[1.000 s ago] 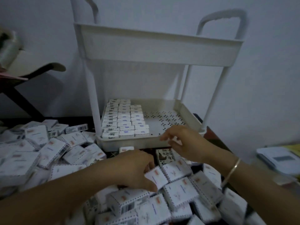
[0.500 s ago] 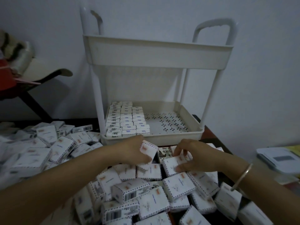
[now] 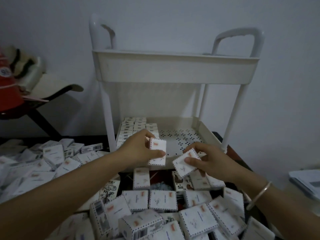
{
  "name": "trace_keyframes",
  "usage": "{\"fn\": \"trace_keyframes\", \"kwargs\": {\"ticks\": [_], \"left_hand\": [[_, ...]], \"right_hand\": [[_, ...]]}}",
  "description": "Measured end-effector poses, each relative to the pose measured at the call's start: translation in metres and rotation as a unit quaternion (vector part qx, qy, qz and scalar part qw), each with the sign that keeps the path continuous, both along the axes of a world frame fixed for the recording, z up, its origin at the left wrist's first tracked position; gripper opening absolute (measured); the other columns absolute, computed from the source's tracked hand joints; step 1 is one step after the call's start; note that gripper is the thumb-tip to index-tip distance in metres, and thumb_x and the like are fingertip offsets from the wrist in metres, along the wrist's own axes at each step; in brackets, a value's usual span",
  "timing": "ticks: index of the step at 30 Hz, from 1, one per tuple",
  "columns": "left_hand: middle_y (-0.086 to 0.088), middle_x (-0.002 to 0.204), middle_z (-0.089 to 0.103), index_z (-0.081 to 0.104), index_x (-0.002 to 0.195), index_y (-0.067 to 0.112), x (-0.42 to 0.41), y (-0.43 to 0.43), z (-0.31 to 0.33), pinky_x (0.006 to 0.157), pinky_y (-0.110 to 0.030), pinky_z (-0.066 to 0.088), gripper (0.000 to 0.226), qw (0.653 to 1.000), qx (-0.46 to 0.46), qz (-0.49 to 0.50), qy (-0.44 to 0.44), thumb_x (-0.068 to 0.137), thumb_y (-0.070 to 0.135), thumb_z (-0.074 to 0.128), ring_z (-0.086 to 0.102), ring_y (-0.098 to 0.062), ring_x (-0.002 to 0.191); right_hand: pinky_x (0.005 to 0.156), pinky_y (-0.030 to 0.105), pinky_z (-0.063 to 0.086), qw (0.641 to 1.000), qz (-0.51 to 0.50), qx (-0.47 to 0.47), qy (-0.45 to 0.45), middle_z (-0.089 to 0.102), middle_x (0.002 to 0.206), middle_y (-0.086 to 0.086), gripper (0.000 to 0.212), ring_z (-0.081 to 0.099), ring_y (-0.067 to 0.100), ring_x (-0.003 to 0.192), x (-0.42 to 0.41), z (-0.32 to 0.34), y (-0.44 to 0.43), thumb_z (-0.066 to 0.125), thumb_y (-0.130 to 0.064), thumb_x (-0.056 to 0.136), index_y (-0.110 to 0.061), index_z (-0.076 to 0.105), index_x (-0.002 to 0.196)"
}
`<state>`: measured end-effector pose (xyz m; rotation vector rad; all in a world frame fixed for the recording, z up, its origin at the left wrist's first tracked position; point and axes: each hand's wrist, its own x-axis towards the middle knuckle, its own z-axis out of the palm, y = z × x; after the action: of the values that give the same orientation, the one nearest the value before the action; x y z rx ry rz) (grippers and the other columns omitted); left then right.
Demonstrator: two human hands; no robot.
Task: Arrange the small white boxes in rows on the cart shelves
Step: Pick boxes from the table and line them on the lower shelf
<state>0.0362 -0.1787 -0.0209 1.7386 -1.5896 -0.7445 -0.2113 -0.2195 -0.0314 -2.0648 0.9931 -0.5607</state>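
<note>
Pinching an upright box (image 3: 158, 150) in our left hand (image 3: 138, 150) and a tilted box (image 3: 184, 164) in our right hand (image 3: 213, 161), we hold both before the cart's (image 3: 173, 70) lower shelf (image 3: 183, 141), its left side bearing rows (image 3: 135, 124).

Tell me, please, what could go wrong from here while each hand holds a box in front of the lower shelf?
1. The left hand grips the upright box right by the finished rows on the lower shelf. A careless reach could knock those rows askew.
2. The right hand holds the tilted box above the loose pile. It might slip and drop back among the unsorted boxes.
</note>
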Motion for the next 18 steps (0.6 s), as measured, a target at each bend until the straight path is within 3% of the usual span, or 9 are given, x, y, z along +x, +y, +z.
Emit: {"fn": "trace_keyframes", "kwargs": {"ticks": [3, 6, 8, 10, 12, 14, 18], "left_hand": [[0.005, 0.096, 0.069, 0.056, 0.1, 0.026, 0.01, -0.019, 0.011, 0.071, -0.029, 0.056, 0.043, 1.0, -0.017, 0.016, 0.009, 0.07, 0.032, 0.085, 0.068, -0.011, 0.084], [0.002, 0.1, 0.069, 0.061, 0.099, 0.017, 0.022, -0.044, 0.021, 0.075, -0.029, 0.056, 0.038, 0.997, -0.039, 0.051, 0.032, 0.071, 0.023, 0.085, 0.066, -0.013, 0.088], [0.001, 0.098, 0.067, 0.061, 0.096, 0.019, 0.028, -0.063, 0.026, 0.078, -0.029, 0.055, 0.036, 0.995, -0.054, 0.079, 0.036, 0.07, 0.02, 0.085, 0.064, -0.014, 0.088], [0.003, 0.097, 0.064, 0.059, 0.096, 0.025, 0.035, -0.083, 0.03, 0.077, -0.028, 0.053, 0.037, 0.992, -0.065, 0.104, 0.019, 0.07, 0.022, 0.085, 0.062, -0.014, 0.086], [0.005, 0.097, 0.062, 0.057, 0.097, 0.029, 0.04, -0.104, 0.033, 0.068, -0.023, 0.048, 0.035, 0.99, -0.071, 0.121, -0.026, 0.072, 0.025, 0.082, 0.059, -0.01, 0.082], [0.007, 0.1, 0.06, 0.055, 0.098, 0.031, 0.042, -0.125, 0.034, 0.06, -0.02, 0.042, 0.031, 0.987, -0.076, 0.131, -0.061, 0.077, 0.026, 0.077, 0.058, -0.008, 0.08], [0.007, 0.105, 0.056, 0.054, 0.103, 0.032, 0.04, -0.158, 0.026, 0.071, -0.023, 0.04, 0.024, 0.978, -0.099, 0.135, -0.122, 0.084, 0.024, 0.066, 0.053, -0.013, 0.088]], "right_hand": [[0.075, 0.024, 0.056, 0.999, -0.009, -0.04, 0.003, 0.065, 0.114, -0.012, 0.03, 0.066, 0.0, 0.088, 0.009, 0.002, -0.014, 0.062, -0.036, 0.09, -0.041, 0.058, 0.12], [0.061, 0.009, 0.046, 0.997, -0.013, -0.08, 0.003, 0.059, 0.121, -0.019, 0.038, 0.056, -0.019, 0.073, 0.019, 0.005, -0.028, 0.063, -0.042, 0.088, -0.049, 0.055, 0.124], [0.064, 0.007, 0.044, 0.995, -0.007, -0.098, 0.0, 0.053, 0.126, -0.027, 0.04, 0.053, -0.022, 0.08, 0.025, 0.008, -0.036, 0.064, -0.043, 0.088, -0.052, 0.053, 0.125], [0.071, 0.006, 0.043, 0.993, -0.006, -0.12, 0.012, 0.052, 0.124, -0.028, 0.041, 0.052, -0.019, 0.091, 0.031, 0.011, -0.047, 0.063, -0.044, 0.088, -0.053, 0.051, 0.126], [0.058, 0.008, 0.044, 0.994, -0.023, -0.11, 0.0, 0.056, 0.118, -0.019, 0.045, 0.057, -0.015, 0.072, 0.037, 0.012, -0.058, 0.065, -0.043, 0.087, -0.047, 0.051, 0.129], [0.052, 0.012, 0.045, 0.994, -0.045, -0.098, -0.016, 0.057, 0.109, -0.014, 0.047, 0.062, -0.005, 0.069, 0.042, 0.014, -0.068, 0.069, -0.04, 0.084, -0.04, 0.052, 0.128], [0.049, 0.013, 0.048, 0.991, -0.083, -0.092, -0.055, 0.058, 0.097, -0.015, 0.04, 0.064, -0.001, 0.071, 0.049, 0.011, -0.08, 0.074, -0.034, 0.082, -0.031, 0.057, 0.118]]}}
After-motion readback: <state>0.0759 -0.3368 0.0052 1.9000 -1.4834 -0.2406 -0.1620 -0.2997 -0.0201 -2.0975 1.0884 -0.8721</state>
